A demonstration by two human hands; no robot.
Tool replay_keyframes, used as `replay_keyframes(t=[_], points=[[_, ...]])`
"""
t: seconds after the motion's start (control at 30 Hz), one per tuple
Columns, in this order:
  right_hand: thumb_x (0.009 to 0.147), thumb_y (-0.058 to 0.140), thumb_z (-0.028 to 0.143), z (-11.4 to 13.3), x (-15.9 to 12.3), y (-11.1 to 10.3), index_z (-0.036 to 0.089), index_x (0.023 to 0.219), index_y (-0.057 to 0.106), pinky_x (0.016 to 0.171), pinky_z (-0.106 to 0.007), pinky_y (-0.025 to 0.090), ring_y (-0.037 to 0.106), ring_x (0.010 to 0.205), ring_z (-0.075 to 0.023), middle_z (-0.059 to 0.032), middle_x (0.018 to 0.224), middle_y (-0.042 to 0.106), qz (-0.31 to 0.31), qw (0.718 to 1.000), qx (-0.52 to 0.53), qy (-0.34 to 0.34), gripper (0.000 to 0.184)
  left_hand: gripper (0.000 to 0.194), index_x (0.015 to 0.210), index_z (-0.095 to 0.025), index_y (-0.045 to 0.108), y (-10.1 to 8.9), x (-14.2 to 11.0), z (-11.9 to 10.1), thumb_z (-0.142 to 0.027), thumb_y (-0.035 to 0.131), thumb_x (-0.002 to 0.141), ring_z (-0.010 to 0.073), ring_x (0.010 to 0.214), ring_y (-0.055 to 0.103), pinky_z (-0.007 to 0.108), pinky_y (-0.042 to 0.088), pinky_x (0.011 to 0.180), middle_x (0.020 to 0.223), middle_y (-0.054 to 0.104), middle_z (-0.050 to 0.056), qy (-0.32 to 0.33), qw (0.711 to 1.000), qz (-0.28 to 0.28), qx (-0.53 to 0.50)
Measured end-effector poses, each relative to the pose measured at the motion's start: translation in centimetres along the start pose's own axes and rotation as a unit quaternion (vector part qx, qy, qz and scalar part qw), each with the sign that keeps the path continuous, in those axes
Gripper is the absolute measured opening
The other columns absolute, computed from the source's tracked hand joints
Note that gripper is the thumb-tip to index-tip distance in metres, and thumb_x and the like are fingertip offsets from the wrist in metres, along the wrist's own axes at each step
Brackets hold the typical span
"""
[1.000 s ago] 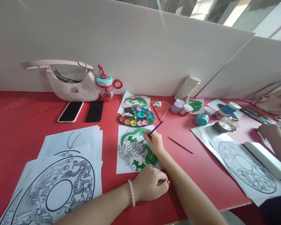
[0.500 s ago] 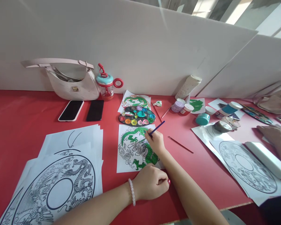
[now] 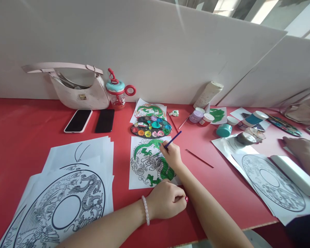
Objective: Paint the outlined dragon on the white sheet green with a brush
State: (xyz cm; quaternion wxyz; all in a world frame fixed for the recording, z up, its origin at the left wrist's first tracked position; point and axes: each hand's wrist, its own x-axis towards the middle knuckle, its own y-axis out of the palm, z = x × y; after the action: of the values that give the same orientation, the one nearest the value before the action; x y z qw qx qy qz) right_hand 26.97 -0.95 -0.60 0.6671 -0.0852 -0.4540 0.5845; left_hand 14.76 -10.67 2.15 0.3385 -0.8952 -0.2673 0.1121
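My right hand (image 3: 172, 154) holds a blue-handled paintbrush (image 3: 175, 137) in a pinch. Its bristle end is hidden behind the fingers, over the upper right of the dragon drawing (image 3: 142, 168). Much of the dragon is painted green; the left side shows bare black outlines. Curled into a loose fist, my left hand (image 3: 166, 199) rests at the drawing's lower edge, with nothing visible in it and a beaded bracelet (image 3: 145, 210) at the wrist. Just above the drawing lies a paint palette (image 3: 144, 128) with several colours, overlapping a second dragon picture (image 3: 151, 109).
Line-drawing sheets (image 3: 67, 193) lie left, below two phones (image 3: 79, 121), a handbag (image 3: 79, 93) and a cup (image 3: 116, 94). A thin brush (image 3: 199, 158) lies right of my hand. Paint jars (image 3: 196, 116) stand farther back. Another person's hand (image 3: 298, 148) is at far right.
The blue brush handle has tipped very slightly lower in my right hand. My left hand stays in place, and the view has shifted a little.
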Motion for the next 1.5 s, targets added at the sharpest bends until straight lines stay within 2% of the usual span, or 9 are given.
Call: replay_keyframes(t=[0.37,0.67,0.97,1.27,1.5], points=[[0.093,0.049,0.037,0.0,-0.1,0.1,0.012,0.088,0.058,0.055,-0.018,0.047,0.052,0.059,-0.0044,0.0015,0.074,0.057,-0.002,1.000,0.000,0.003,0.027,0.025,0.084,-0.013,0.061,0.2,0.0,0.1,-0.035,0.052,0.093,0.0112,0.072,0.060,0.032,0.053,0.077,0.078,0.062,0.000,0.002,1.000,0.011,0.015],[0.093,0.050,0.037,-0.2,0.1,-0.3,0.012,0.091,0.058,0.058,-0.020,0.049,0.054,0.063,-0.0052,0.0005,0.077,0.058,-0.013,1.000,-0.003,0.002,0.026,0.026,0.080,-0.013,0.060,-0.1,-0.1,0.0,-0.035,0.051,0.093,0.0104,0.069,0.059,0.031,0.052,0.076,0.073,0.061,-0.002,0.007,1.000,0.012,0.025],[0.093,0.049,0.037,0.8,0.1,0.0,0.012,0.076,0.055,0.049,-0.016,0.042,0.044,0.051,-0.0027,0.0051,0.061,0.049,-0.019,1.000,0.002,-0.014,0.031,0.025,0.083,-0.013,0.061,0.1,0.1,0.1,-0.034,0.052,0.093,0.0109,0.072,0.060,0.032,0.052,0.077,0.076,0.062,-0.001,0.011,0.999,0.015,0.029],[0.093,0.048,0.039,0.7,0.4,-0.4,0.012,0.076,0.054,0.050,-0.017,0.041,0.043,0.051,-0.0030,0.0050,0.062,0.049,-0.036,0.999,0.003,-0.007,0.032,0.025,0.080,-0.013,0.060,-0.3,0.0,-0.1,-0.033,0.052,0.093,0.0105,0.070,0.060,0.032,0.052,0.077,0.074,0.061,-0.001,0.008,0.999,0.018,0.030],[0.092,0.044,0.042,2.4,0.6,-0.5,0.017,0.059,0.040,0.046,-0.018,0.031,0.032,0.045,-0.0041,0.0061,0.050,0.037,-0.036,0.999,0.020,-0.002,0.042,0.025,0.083,-0.013,0.061,0.0,0.0,0.1,-0.035,0.052,0.093,0.0111,0.072,0.060,0.032,0.053,0.077,0.077,0.062,-0.001,0.011,1.000,0.012,0.019]])
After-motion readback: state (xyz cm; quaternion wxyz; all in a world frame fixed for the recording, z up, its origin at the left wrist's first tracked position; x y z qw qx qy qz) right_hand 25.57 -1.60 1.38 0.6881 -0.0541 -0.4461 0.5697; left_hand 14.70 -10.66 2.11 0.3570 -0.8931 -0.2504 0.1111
